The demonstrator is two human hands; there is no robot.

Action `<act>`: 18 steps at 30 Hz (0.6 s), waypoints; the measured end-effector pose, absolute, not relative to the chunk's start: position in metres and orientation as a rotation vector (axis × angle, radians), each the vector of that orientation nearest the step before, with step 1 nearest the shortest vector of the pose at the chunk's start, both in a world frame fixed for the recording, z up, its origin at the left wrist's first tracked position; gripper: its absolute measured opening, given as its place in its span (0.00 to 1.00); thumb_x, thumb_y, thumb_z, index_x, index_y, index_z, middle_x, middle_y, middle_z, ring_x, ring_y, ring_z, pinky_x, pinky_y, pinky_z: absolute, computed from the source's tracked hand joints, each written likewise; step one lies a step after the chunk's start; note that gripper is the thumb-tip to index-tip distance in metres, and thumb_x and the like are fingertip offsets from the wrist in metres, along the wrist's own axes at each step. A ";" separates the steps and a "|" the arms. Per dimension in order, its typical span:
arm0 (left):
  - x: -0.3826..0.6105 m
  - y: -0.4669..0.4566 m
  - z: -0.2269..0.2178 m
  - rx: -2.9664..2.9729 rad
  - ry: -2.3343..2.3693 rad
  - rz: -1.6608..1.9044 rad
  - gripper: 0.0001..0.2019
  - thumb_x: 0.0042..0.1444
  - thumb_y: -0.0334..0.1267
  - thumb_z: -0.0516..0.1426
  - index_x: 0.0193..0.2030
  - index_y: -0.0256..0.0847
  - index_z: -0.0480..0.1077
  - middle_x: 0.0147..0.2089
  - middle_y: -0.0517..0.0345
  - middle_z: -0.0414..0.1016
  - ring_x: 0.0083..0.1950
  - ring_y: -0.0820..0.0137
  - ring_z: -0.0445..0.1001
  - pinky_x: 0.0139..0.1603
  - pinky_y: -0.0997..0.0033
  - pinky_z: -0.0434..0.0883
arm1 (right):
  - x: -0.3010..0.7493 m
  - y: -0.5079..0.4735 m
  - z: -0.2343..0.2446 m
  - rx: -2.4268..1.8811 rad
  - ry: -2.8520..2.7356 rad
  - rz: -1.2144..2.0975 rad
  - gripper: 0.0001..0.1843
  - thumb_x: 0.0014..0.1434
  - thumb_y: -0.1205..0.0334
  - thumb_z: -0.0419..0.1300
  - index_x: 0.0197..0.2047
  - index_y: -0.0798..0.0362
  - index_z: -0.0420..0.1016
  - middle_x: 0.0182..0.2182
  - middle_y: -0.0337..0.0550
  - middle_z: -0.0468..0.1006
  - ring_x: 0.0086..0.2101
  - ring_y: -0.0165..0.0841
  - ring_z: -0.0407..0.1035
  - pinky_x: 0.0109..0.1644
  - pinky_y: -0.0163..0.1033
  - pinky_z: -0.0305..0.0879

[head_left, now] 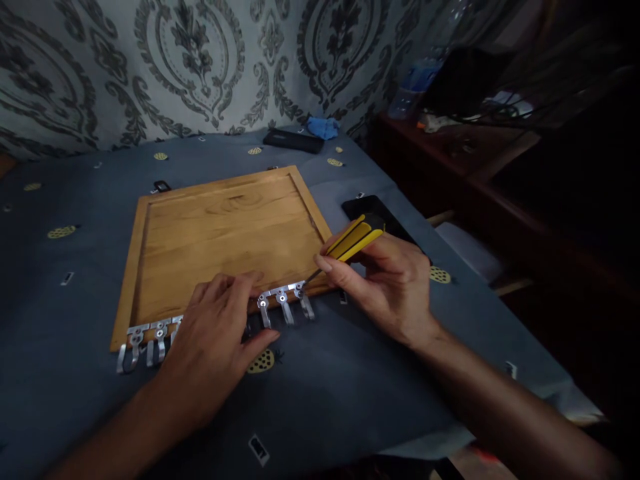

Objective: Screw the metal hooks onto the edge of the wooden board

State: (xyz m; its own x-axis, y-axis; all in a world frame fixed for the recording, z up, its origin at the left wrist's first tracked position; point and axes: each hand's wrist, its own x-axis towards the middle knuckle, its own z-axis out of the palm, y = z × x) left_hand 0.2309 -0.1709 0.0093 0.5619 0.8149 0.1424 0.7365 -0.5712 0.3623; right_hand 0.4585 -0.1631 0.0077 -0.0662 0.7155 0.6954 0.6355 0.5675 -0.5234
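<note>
A square wooden board [220,233] with a raised rim lies on a blue cloth. Along its near edge runs a metal hook rail [280,300] with several hooks hanging over the edge. My left hand [215,343] lies flat on the middle of the rail, fingers pressing it down on the board. My right hand [387,280] is closed around a yellow-and-black screwdriver [357,241]. The screwdriver's thin shaft slants down to the rail's right end, where its tip meets a screw near the board's corner.
A black phone [373,212] lies right of the board, and another dark flat object [294,141] and a blue cloth lump [323,127] lie at the back. A dark wooden shelf [450,153] stands to the right. Patterned wallpaper [200,60] rises behind.
</note>
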 end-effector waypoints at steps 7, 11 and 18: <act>0.230 -0.172 0.012 2.546 1.293 0.395 0.26 0.56 0.38 0.64 0.58 0.41 0.58 0.48 0.52 0.76 0.50 0.55 0.71 0.50 0.54 0.67 | 0.458 -0.162 0.007 -1.117 -1.743 0.146 0.10 0.61 0.60 0.64 0.29 0.50 0.71 0.23 0.36 0.72 0.23 0.29 0.66 0.27 0.37 0.61; 0.231 -0.172 0.015 2.594 1.277 0.382 0.31 0.54 0.42 0.66 0.59 0.43 0.57 0.51 0.50 0.74 0.52 0.53 0.71 0.49 0.53 0.68 | 0.458 -0.162 0.008 -1.122 -1.754 0.144 0.11 0.62 0.60 0.64 0.28 0.51 0.70 0.23 0.35 0.72 0.24 0.28 0.65 0.27 0.36 0.61; 0.251 -0.171 0.016 2.611 1.206 0.361 0.29 0.54 0.42 0.67 0.58 0.44 0.58 0.51 0.52 0.74 0.52 0.54 0.71 0.49 0.54 0.67 | 0.459 -0.162 0.007 -1.085 -1.754 0.115 0.08 0.62 0.60 0.63 0.31 0.52 0.71 0.24 0.34 0.70 0.24 0.27 0.65 0.27 0.34 0.61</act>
State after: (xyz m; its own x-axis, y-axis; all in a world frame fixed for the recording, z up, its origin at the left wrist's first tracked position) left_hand 0.2505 -0.1708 0.0165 0.6283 0.7685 0.1210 0.7085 -0.6295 0.3189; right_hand 0.4587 -0.1620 0.0069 -0.0679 0.7068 0.7042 0.6084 0.5887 -0.5322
